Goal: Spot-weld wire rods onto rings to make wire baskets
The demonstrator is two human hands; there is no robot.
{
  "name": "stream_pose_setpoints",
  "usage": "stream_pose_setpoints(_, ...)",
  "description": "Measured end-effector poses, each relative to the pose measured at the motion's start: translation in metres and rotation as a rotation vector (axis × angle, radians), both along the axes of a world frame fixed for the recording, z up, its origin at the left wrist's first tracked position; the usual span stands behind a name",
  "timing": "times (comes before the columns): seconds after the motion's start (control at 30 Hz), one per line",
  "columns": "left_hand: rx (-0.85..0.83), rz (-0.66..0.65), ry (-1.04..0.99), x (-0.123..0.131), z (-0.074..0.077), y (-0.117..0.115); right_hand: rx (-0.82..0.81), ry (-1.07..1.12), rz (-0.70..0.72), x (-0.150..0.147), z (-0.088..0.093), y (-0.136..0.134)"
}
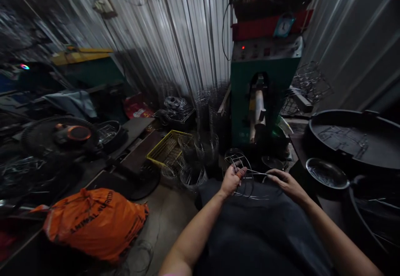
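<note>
My left hand [233,179] is closed around a round wire frame [248,184] made of thin bent metal rods, held over my lap. From it a thin straight metal wire [258,172] runs across to my right hand [286,181], whose fingers pinch its far end. Just beyond my hands stands a green machine [240,88] with a jutting electrode arm [259,105] and a lit red lamp. Dark cloth [250,222] covers my lap below the wire frame. The exact joint between wire and frame is too dim to make out.
Wire cylinders [206,147] and a yellow crate [165,142] stand ahead to the left. An orange sack [96,222] and a fan [75,134] are at far left. A metal bowl [326,174] and a large black pan [343,120] lie on the right.
</note>
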State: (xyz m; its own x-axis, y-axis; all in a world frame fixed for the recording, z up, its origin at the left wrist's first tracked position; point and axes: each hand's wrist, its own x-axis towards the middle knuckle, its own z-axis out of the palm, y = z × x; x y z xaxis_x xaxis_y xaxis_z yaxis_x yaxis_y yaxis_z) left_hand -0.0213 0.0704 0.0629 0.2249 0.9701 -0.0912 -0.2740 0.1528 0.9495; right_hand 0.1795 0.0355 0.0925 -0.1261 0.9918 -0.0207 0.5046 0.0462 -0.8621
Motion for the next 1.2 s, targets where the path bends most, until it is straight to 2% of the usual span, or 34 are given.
stream_pose_setpoints(0.1, -0.022, -0.027, 0.000, 0.001, -0.001, -0.003, -0.017, 0.005, 0.056, -0.008, -0.004, 0.003)
stream_pose_setpoints(0.27, -0.053, -0.124, 0.038, 0.001, 0.005, -0.006, 0.061, -0.068, 0.165, -0.015, -0.007, 0.009)
stream_pose_setpoints(0.4, -0.062, -0.071, 0.161, 0.001, 0.001, -0.004, 0.197, -0.165, 0.254, -0.018, -0.013, 0.008)
stream_pose_setpoints(0.53, -0.110, -0.008, 0.114, -0.002, -0.006, 0.002, 0.319, -0.305, 0.273, -0.017, -0.016, 0.009)
stream_pose_setpoints(0.7, -0.139, 0.047, 0.042, -0.012, -0.005, 0.007, 0.305, -0.369, 0.312, -0.005, -0.019, 0.016)
stream_pose_setpoints(0.83, -0.136, 0.012, 0.030, -0.027, -0.005, 0.006, 0.276, -0.392, 0.228, 0.026, -0.016, 0.020)
stream_pose_setpoints(1.0, -0.142, 0.009, 0.000, -0.042, -0.006, 0.003, 0.271, -0.556, -0.088, 0.066, 0.006, 0.018)
stream_pose_setpoints(1.1, -0.113, -0.032, -0.007, -0.040, -0.003, 0.005, 0.330, -0.584, -0.177, 0.062, 0.014, 0.021)
stream_pose_setpoints(1.2, -0.065, -0.084, -0.003, -0.031, 0.001, 0.011, 0.440, -0.472, -0.116, 0.038, 0.008, 0.031)
